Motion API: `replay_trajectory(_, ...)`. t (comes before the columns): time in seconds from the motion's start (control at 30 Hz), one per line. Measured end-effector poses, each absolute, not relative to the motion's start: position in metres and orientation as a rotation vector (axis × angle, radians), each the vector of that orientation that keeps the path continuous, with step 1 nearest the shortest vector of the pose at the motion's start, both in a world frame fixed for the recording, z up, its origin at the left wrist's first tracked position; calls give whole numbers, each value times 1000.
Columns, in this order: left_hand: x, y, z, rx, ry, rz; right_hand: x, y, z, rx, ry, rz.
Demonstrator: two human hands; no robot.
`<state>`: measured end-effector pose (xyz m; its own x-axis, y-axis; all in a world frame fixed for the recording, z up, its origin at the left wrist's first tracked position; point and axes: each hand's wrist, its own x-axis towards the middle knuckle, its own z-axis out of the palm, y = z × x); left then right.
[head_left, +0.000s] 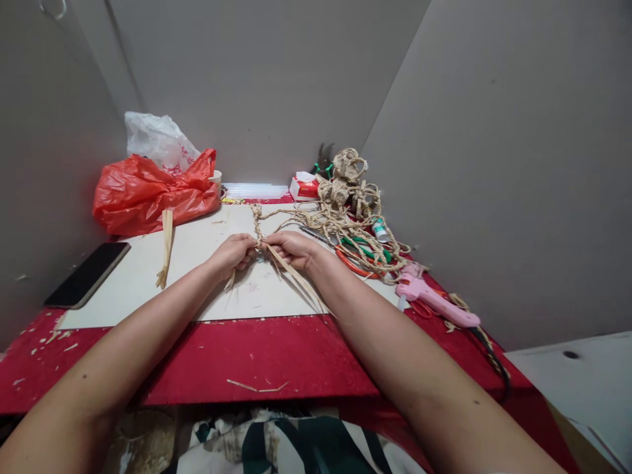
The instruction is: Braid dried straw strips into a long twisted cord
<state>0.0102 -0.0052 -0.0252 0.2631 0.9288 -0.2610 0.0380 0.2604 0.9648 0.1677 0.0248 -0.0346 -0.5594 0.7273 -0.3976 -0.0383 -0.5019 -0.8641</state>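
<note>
A braided straw cord (257,220) runs down the white board to where both hands meet. My left hand (236,254) pinches the cord's lower end, with a short bit of straw poking out below the fingers. Close against it, my right hand (290,250) is closed on loose straw strands (299,280), which trail out toward the lower right. The fingertips partly hide the point where strands and braid join. From the top of the braid, more cord leads right into a heap of braided cord (340,224).
A white board (133,289) lies on a red-covered table (276,359). At left are a phone (87,275), a straw bundle (168,247) and a red plastic bag (148,194). At right are a pink glue gun (437,299), orange-handled scissors (353,263) and a tissue box (303,189).
</note>
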Motion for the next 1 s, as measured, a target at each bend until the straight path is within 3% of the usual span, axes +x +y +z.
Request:
replay_trajectory(0.67, 6, -6, -37, 1278, 1051, 1044, 171, 26, -33, -1014, -1126, 2230)
replay_trajectory(1.0, 4, 0, -41, 1798, 1255, 1018, 169, 27, -36, -1049, -1131, 2199)
